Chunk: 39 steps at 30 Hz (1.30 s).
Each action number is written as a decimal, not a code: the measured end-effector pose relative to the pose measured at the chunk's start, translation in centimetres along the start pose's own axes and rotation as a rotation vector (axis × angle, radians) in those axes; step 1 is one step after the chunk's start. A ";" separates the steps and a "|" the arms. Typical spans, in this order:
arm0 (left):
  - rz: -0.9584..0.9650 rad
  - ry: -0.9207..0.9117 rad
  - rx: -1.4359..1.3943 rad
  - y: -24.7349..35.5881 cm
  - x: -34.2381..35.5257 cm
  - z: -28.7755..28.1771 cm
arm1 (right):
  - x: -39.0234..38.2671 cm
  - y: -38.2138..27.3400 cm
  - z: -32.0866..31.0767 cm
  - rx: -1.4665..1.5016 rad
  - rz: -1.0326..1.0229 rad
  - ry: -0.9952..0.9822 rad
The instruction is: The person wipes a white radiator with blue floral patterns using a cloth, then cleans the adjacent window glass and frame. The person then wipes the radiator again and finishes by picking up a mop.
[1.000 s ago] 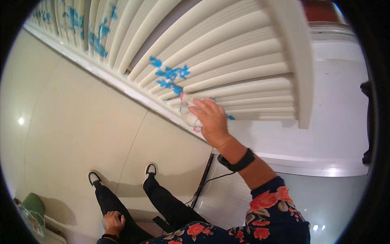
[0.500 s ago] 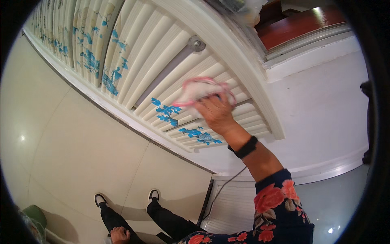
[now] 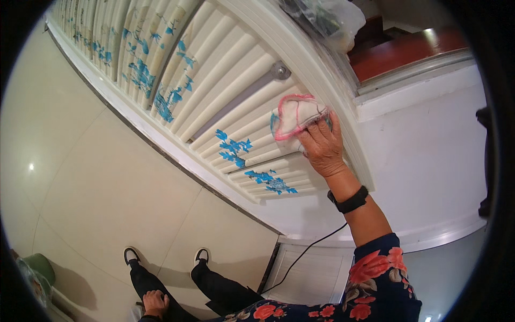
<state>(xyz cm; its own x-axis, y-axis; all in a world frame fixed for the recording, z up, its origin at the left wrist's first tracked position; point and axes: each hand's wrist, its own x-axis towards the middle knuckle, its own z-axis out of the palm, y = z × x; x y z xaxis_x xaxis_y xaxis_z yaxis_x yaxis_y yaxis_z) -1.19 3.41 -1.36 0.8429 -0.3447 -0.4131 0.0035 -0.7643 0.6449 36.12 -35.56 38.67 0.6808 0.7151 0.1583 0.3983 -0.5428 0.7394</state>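
Observation:
My right hand (image 3: pixel 323 146), with a black band on its wrist, is closed on a white cloth (image 3: pixel 299 115) with pink edging. It presses the cloth to the upper part of a cream ribbed panel (image 3: pixel 236 70), near the panel's raised frame. Blue flower decals (image 3: pixel 232 148) decorate the ribs, below and left of the cloth. My left hand (image 3: pixel 155 301) rests on my thigh at the lower left, holding nothing that I can see, its fingers lying over the dark trousers.
Clear plastic bags (image 3: pixel 327 21) sit on the ledge above the panel, beside a dark red surface (image 3: pixel 413 53). A round metal fitting (image 3: pixel 280 70) sticks out between the ribs. A black cable (image 3: pixel 311 246) hangs at the lower right. A green container (image 3: pixel 40 268) stands on the tiled floor (image 3: pixel 107 177).
My right hand and the cloth have moved right and slightly up across the ribs, toward the frame. My left hand stays on my thigh. The view has shifted a little.

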 end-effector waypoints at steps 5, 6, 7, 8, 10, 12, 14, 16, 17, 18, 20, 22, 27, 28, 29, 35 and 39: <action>-0.079 -0.058 0.033 0.3 -0.1 -0.1 | 4.9 -2.1 4.2 0.012 0.056 0.118; -0.126 -0.074 0.010 0.6 -0.3 -0.1 | 5.6 -2.4 5.2 0.024 0.056 0.107; -0.140 -0.096 0.002 0.9 -0.4 -0.2 | 5.7 -2.9 5.7 0.021 0.059 0.152; -0.151 -0.118 -0.004 1.1 -0.5 -0.3 | 5.7 -3.3 6.1 0.018 0.067 0.153; -0.159 -0.133 -0.008 1.6 -0.2 -0.5 | 5.7 -3.9 6.8 0.011 0.049 0.114; -0.161 -0.146 -0.001 1.9 -0.1 -0.6 | 4.8 -5.2 7.2 0.022 0.001 0.009; -0.164 -0.149 -0.027 2.2 0.2 -0.8 | 4.3 -6.7 8.2 0.061 -0.049 -0.040; -0.173 -0.177 -0.030 2.2 0.3 -1.0 | 3.6 -8.0 9.3 0.125 -0.077 -0.093; -0.171 -0.182 -0.012 2.2 0.3 -1.1 | 3.1 -8.2 9.6 0.133 -0.083 -0.065; -0.146 -0.154 -0.016 2.2 0.3 -1.2 | 2.7 -8.3 9.7 0.122 -0.089 -0.075; -0.133 -0.159 -0.010 2.2 0.2 -1.3 | 1.8 -7.7 9.4 0.099 -0.116 -0.067; -0.146 -0.163 -0.003 2.1 -0.1 -1.3 | 1.1 -6.4 8.1 0.168 -0.097 -0.039; -0.134 -0.183 -0.002 1.9 0.0 -0.9 | -1.0 -4.1 5.2 0.038 0.045 -0.007; -0.131 -0.181 -0.006 1.8 0.1 -0.9 | -1.6 -4.3 5.4 0.006 0.064 -0.029; -0.137 -0.201 0.015 1.7 0.2 -0.9 | -2.3 -5.0 5.9 0.040 0.050 -0.079; -0.146 -0.213 -0.007 1.6 0.3 -0.9 | -7.2 -12.4 12.4 0.409 -0.015 -0.563; -0.116 -0.169 -0.022 1.5 0.2 -0.9 | -7.9 -17.8 17.7 0.173 -0.289 -0.470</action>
<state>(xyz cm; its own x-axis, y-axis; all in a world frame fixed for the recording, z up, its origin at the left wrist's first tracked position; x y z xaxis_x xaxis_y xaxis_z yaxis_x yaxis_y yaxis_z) -0.55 2.66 0.13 0.7341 -0.3430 -0.5860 0.1084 -0.7928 0.5998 34.58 -39.36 12.68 0.7137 0.5939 -0.3713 0.6765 -0.4472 0.5852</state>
